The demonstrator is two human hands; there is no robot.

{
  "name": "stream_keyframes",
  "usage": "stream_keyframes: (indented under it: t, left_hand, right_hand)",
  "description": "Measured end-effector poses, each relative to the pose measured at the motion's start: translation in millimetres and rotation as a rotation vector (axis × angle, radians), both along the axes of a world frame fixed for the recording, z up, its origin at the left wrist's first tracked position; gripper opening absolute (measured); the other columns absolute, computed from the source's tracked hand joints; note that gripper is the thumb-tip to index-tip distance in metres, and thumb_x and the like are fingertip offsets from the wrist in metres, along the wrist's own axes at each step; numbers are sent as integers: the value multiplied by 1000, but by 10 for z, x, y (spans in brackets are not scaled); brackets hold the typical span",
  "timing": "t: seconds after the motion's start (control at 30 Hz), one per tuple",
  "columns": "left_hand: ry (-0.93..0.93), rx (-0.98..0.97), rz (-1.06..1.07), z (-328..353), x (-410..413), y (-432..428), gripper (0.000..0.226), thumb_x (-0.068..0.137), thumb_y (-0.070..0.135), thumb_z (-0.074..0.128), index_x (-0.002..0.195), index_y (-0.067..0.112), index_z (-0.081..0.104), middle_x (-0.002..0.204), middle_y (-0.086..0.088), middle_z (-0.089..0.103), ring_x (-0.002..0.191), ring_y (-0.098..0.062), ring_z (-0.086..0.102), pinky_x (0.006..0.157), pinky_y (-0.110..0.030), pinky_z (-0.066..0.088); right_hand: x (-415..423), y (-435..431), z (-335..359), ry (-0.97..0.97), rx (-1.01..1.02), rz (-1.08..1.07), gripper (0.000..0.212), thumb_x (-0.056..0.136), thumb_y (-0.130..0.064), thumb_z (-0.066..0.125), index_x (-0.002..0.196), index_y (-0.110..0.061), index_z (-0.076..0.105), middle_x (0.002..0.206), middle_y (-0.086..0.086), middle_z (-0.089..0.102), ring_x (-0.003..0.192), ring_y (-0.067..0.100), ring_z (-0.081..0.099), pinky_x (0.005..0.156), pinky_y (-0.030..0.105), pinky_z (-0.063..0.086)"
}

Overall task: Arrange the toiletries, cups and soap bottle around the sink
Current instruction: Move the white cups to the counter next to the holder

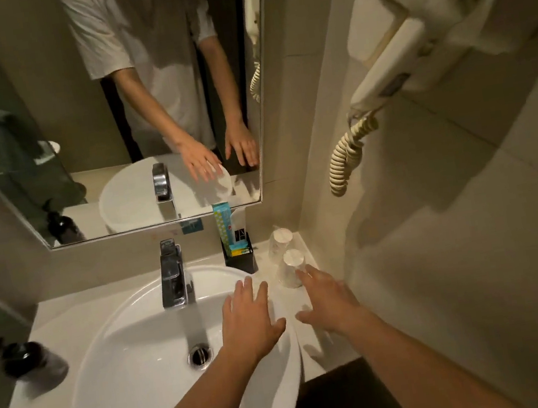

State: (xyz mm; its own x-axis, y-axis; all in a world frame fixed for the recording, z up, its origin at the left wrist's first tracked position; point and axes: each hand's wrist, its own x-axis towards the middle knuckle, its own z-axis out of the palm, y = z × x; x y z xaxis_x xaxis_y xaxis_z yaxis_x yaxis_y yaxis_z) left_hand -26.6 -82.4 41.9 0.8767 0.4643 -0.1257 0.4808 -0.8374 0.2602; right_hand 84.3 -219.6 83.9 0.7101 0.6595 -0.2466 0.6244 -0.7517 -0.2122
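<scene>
Nearest to me, both of my bare forearms reach in from the bottom edge over the white sink [116,356]. My left hand [250,317] hovers palm down above the right rim of the basin, fingers spread and loosely straight, holding nothing. My right hand [329,299] is just beside it over the right strip of the countertop [315,346], fingers also splayed and empty; its fingertips reach the base of the nearer cup, though I cannot tell whether they actually touch it.

Just past my right hand two clear cups stand upside down along the right edge of the countertop, by the wall: the near cup [292,268] and the far cup [279,244] behind it, close together toward the back right corner. To their left, at the back edge, a black holder [242,259] stands upright with toiletry packets [225,225] sticking out of it, one of them a tall blue-green box.

The chrome tap [173,276] rises at the back of the basin, with the drain [199,353] in front of it. On the left edge of the countertop sits the dark soap bottle [29,362], blurred, well apart from the cups.

Beyond, the mirror [128,120] on the back wall reflects the hands, and a hair dryer [411,45] with a coiled cord hangs on the right wall.
</scene>
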Motion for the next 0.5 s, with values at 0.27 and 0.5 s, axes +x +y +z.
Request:
stream_keyframes:
  t: [0.27, 0.5]
  left_hand:
    - [62, 78, 129, 230, -1155, -230, 85, 91, 72, 48, 160, 30, 20, 171, -6, 12, 158, -30, 7, 126, -53, 9]
    - [38, 76, 296, 494, -1939, -106, 82, 92, 67, 49, 158, 25, 24, 169, -5, 20, 157, -27, 13, 126, -48, 14]
  right_hand:
    - [-839, -160, 211, -6, 3, 176, 90, 80, -53, 73, 153, -34, 22, 160, -3, 30, 145, 24, 33, 114, 48, 31]
    - [-1371, 188, 401, -10, 41, 315, 91, 79, -56, 73, 153, -35, 25, 159, -5, 36, 141, 22, 41, 111, 45, 39]
